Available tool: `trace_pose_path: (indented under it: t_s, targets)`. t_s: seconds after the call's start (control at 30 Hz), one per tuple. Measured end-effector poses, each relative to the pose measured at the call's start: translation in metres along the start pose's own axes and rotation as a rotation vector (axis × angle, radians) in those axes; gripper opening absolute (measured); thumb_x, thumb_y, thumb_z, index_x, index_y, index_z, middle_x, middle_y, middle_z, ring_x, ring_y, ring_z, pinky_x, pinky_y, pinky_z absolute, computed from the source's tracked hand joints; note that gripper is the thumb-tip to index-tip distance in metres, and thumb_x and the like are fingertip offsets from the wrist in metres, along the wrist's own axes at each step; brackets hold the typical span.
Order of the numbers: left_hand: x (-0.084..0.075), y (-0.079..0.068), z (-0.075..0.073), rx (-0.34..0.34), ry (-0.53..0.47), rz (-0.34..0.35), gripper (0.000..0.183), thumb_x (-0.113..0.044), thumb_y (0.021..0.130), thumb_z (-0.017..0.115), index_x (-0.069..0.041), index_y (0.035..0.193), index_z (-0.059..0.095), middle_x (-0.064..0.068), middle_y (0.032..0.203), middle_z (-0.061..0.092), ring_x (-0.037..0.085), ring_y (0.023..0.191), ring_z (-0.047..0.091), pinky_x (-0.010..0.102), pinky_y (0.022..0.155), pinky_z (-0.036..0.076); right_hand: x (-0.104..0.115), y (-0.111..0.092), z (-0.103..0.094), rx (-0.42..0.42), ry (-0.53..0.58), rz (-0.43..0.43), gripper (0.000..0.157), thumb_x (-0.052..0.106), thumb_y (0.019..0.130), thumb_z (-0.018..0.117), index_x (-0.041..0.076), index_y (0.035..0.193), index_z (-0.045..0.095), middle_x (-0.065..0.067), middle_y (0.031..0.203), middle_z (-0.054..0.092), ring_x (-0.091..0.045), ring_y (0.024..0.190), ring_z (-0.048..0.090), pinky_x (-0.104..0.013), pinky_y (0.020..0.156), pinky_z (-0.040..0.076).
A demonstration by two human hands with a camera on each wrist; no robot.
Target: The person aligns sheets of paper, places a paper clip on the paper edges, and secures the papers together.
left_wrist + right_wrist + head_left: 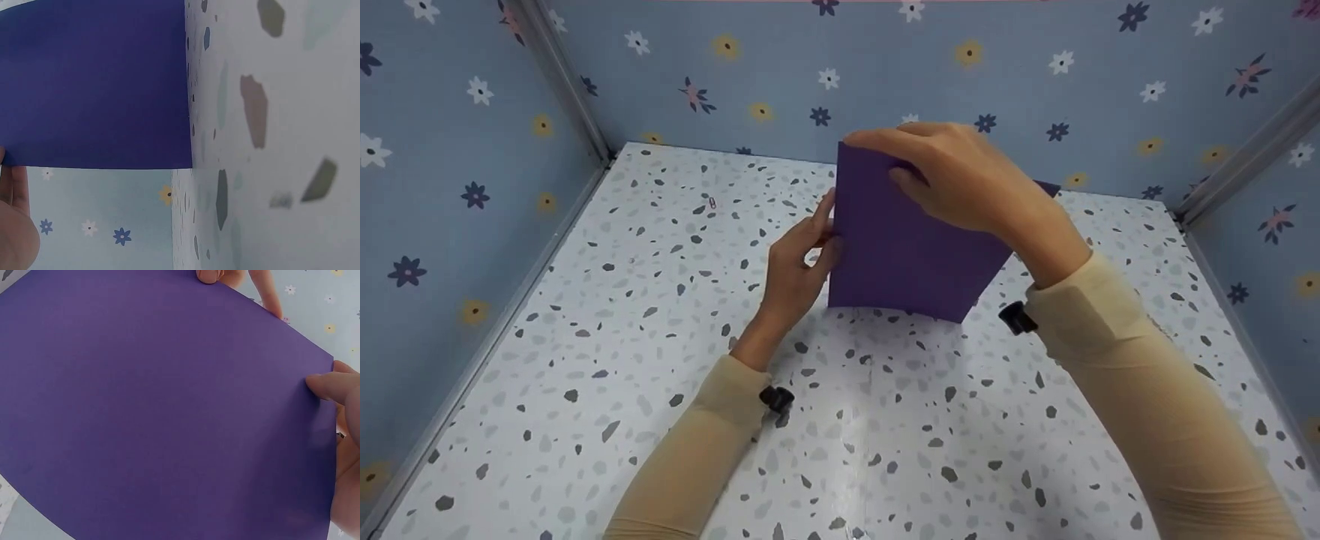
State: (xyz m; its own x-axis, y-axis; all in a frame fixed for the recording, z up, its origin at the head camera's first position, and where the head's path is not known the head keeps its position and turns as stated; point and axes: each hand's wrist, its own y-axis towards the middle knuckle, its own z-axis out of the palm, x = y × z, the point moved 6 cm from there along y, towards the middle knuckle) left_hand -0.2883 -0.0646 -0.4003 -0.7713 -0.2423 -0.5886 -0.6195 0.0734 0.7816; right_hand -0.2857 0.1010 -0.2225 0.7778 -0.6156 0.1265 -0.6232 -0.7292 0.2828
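Observation:
A plain purple sheet of paper (911,255) stands upright, slightly bowed, with its lower edge close over the speckled table in the head view. My left hand (802,262) pinches its left edge, thumb on the near face and fingers behind. Over the top edge reaches my right hand (960,172), which grips the sheet with the thumb on the near face; its other fingers are partly hidden behind. In the right wrist view the purple sheet (169,405) fills most of the picture, with the right thumb (326,385) pressed on it near a corner.
A small paper clip (712,202) lies on the white speckled table (645,360), left of the sheet towards the back. Blue flowered walls (780,75) enclose the table at the back and both sides. Each sleeve cuff carries a small black device (1018,318).

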Motion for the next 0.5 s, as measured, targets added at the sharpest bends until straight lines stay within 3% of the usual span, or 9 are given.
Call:
trace_pose_path:
  t_s: [0.13, 0.37, 0.5]
  targets:
    - [-0.0006, 0.0010, -0.0007, -0.003, 0.018, 0.016, 0.050, -0.004, 0.107, 0.063, 0.003, 0.155, 0.051, 0.010, 0.108, 0.073, 0.021, 0.100, 0.072, 0.030, 0.090, 0.060, -0.0001, -0.0001, 0.0004, -0.007, -0.001, 0.005, 0.054, 0.006, 0.109, 0.057, 0.031, 0.157, 0.055, -0.013, 0.134, 0.071, -0.032, 0.098, 0.071, -0.049, 0.087, 0.056]
    - [-0.0020, 0.0013, -0.0015, -0.002, 0.015, 0.020, 0.050, -0.005, 0.107, 0.064, 0.003, 0.155, 0.051, 0.011, 0.107, 0.073, 0.021, 0.099, 0.072, 0.031, 0.090, 0.060, 0.0020, -0.0011, 0.0013, -0.032, -0.030, -0.016, 0.055, 0.005, 0.109, 0.056, 0.031, 0.158, 0.055, -0.016, 0.120, 0.074, -0.029, 0.075, 0.062, -0.043, 0.072, 0.050]
    - [-0.0033, 0.0014, -0.0013, 0.005, 0.032, 0.021, 0.051, -0.004, 0.106, 0.064, 0.005, 0.154, 0.050, 0.011, 0.107, 0.073, 0.021, 0.098, 0.071, 0.030, 0.089, 0.060, 0.0030, -0.0016, 0.0015, -0.039, -0.048, -0.023, 0.055, 0.004, 0.109, 0.056, 0.031, 0.158, 0.054, -0.016, 0.114, 0.074, -0.029, 0.071, 0.059, -0.042, 0.070, 0.048]
